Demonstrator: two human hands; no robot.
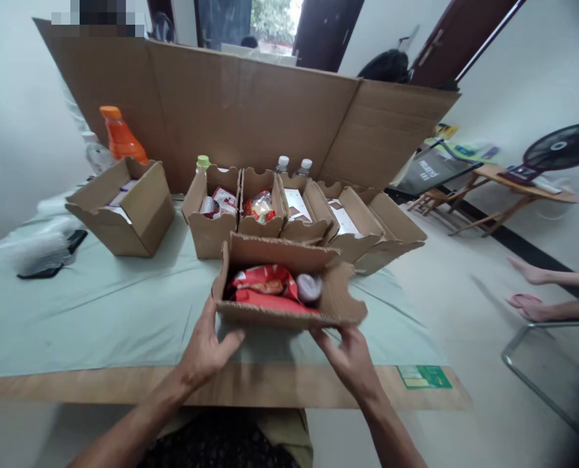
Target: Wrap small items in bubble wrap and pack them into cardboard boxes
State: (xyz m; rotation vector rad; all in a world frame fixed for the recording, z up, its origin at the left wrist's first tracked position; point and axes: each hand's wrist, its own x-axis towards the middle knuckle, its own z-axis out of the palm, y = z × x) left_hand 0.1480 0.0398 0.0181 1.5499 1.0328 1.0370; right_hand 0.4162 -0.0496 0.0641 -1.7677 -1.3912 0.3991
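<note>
Between my two hands is an open cardboard box [270, 317], turned lengthwise across me and tilted so that its inside shows. In it lie red snack packets [270, 296] and a small round-ended container [309, 288]. My left hand [211, 348] grips the box's left end, the thumb along the near side and the other fingers partly hidden. My right hand [347, 354] holds the lower right corner from below. Just behind stands a row of similar boxes [210, 235], some with packets in them and some with white sheets.
A separate cardboard box [140, 221] stands at left, before an orange bottle [123, 138]. A tall cardboard panel [250, 97] closes off the back. Plastic wrap [40, 250] lies on the green cloth [99, 325]. Another person's feet [537, 312] show at right, near a fan [557, 148].
</note>
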